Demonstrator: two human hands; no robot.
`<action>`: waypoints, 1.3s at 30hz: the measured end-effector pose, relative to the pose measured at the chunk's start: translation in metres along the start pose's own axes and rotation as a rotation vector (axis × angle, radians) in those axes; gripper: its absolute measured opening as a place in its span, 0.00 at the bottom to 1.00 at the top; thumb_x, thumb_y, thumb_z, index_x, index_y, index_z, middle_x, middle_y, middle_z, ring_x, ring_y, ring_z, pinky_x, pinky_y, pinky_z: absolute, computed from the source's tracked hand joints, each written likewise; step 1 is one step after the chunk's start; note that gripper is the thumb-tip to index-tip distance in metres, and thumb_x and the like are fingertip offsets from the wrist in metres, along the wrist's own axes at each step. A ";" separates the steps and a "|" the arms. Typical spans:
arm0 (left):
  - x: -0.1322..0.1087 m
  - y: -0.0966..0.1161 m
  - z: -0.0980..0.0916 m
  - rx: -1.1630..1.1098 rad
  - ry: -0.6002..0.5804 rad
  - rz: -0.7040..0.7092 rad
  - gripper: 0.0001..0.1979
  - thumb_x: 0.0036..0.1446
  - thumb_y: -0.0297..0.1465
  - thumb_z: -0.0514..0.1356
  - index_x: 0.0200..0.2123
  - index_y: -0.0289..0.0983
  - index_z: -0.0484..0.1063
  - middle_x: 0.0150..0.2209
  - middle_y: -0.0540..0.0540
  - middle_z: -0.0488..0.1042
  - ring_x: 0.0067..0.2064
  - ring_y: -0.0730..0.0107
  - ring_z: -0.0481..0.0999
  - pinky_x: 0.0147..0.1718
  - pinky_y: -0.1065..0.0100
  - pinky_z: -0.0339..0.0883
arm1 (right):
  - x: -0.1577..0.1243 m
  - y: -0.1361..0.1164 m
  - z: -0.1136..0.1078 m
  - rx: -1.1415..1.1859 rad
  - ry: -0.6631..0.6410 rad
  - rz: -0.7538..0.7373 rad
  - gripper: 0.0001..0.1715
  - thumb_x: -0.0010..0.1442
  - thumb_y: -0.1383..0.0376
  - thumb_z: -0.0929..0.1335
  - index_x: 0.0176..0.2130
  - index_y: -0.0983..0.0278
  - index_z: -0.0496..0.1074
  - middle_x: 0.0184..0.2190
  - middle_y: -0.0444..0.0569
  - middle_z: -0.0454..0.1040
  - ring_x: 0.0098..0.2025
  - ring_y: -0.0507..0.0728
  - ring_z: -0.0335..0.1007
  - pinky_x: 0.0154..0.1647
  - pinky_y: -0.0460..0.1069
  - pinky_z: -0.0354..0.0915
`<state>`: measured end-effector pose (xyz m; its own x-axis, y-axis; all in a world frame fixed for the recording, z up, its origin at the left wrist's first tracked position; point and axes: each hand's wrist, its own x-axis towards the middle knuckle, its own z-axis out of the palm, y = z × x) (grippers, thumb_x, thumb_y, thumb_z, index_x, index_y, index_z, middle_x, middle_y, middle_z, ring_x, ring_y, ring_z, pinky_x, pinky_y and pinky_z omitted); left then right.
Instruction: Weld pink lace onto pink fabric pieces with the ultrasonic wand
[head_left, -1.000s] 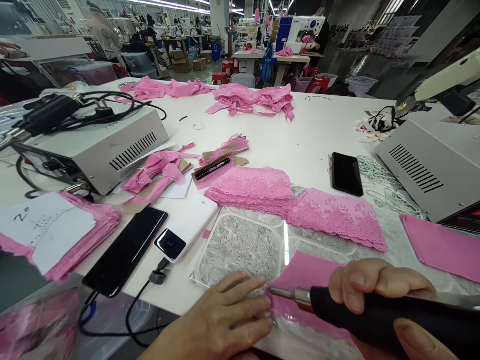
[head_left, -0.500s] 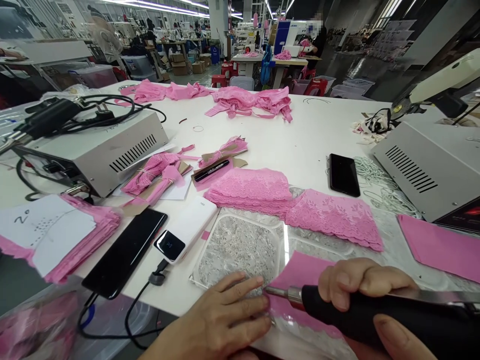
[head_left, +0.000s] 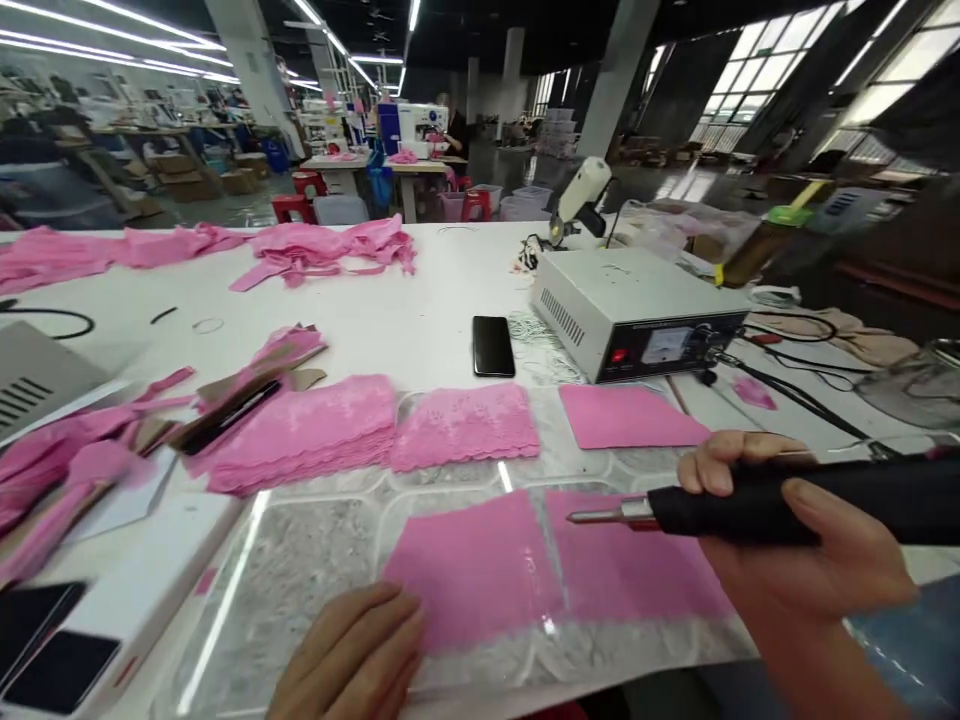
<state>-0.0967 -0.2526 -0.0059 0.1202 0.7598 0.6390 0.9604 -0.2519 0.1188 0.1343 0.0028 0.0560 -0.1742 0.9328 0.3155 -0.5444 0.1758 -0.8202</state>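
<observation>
My right hand (head_left: pixel 817 560) grips a black-handled tool (head_left: pixel 750 505) with a slim pointed metal tip (head_left: pixel 596 516), much like a soldering iron. The tip points left, over a pink fabric piece (head_left: pixel 637 575); whether it touches is unclear. Beside that, across a narrow gap, another pink fabric piece (head_left: pixel 480 575) lies flat on the grey marbled mat (head_left: pixel 300 560). My left hand (head_left: pixel 360 650) rests with fingers extended, the tips by this piece's left edge. Behind these lie a stack of pink lace (head_left: pixel 315 430) and a smaller lace piece (head_left: pixel 469 425).
A grey control box (head_left: pixel 645 300) with a meter stands at back right, a black phone (head_left: pixel 493 346) to its left. Another pink piece (head_left: pixel 630 415) lies before the box. At left are a marker (head_left: pixel 229 418) and a white power bank (head_left: pixel 165 570). Pink garments (head_left: pixel 330 245) line the far edge.
The view has swung to the right. My left hand has drawn back to the left, and the tool's tip has moved away from its fingers. Two fabric pieces now show, a gap between them.
</observation>
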 end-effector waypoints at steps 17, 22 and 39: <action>0.097 0.066 0.103 0.060 -0.129 -0.071 0.14 0.68 0.30 0.52 0.52 0.33 0.72 0.53 0.41 0.76 0.56 0.54 0.74 0.51 0.52 0.71 | 0.029 0.028 -0.012 0.059 -0.218 0.147 0.06 0.54 0.61 0.71 0.35 0.58 0.76 0.33 0.44 0.71 0.27 0.52 0.69 0.28 0.51 0.72; 0.094 0.065 0.106 0.067 -0.150 -0.080 0.15 0.69 0.32 0.52 0.54 0.34 0.72 0.55 0.43 0.75 0.58 0.55 0.72 0.56 0.52 0.67 | 0.030 0.033 -0.010 0.029 -0.230 0.116 0.06 0.55 0.61 0.71 0.35 0.58 0.75 0.33 0.45 0.71 0.27 0.53 0.69 0.28 0.52 0.72; 0.091 0.064 0.107 0.046 -0.196 -0.053 0.16 0.67 0.29 0.54 0.55 0.32 0.71 0.57 0.38 0.73 0.60 0.51 0.70 0.55 0.47 0.66 | 0.029 0.037 -0.011 0.017 -0.289 0.085 0.06 0.57 0.62 0.71 0.37 0.59 0.76 0.32 0.46 0.72 0.28 0.53 0.70 0.30 0.51 0.71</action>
<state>0.0022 -0.1358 -0.0214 0.1113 0.8746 0.4720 0.9766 -0.1842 0.1112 0.1180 0.0396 0.0301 -0.4446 0.8154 0.3707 -0.5314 0.0931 -0.8420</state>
